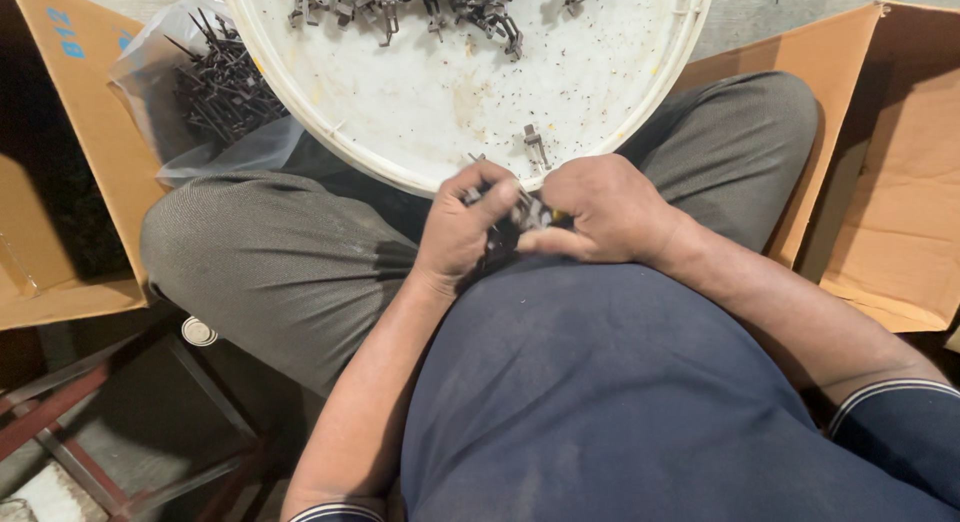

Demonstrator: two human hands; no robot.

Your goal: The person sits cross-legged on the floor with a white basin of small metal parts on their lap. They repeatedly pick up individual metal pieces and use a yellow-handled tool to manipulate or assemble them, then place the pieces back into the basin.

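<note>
A small dark metal piece (525, 212) is pinched between the left hand (462, 232) and right hand (600, 212), pressed together just below the white tray (420, 112), so loose bits are kept close.

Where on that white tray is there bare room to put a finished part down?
The middle of the white tray is bare, between the pile of dark metal clips at its far edge and one loose clip near the rim. It is crowded at the near rim, where left hand and right hand work.
</note>
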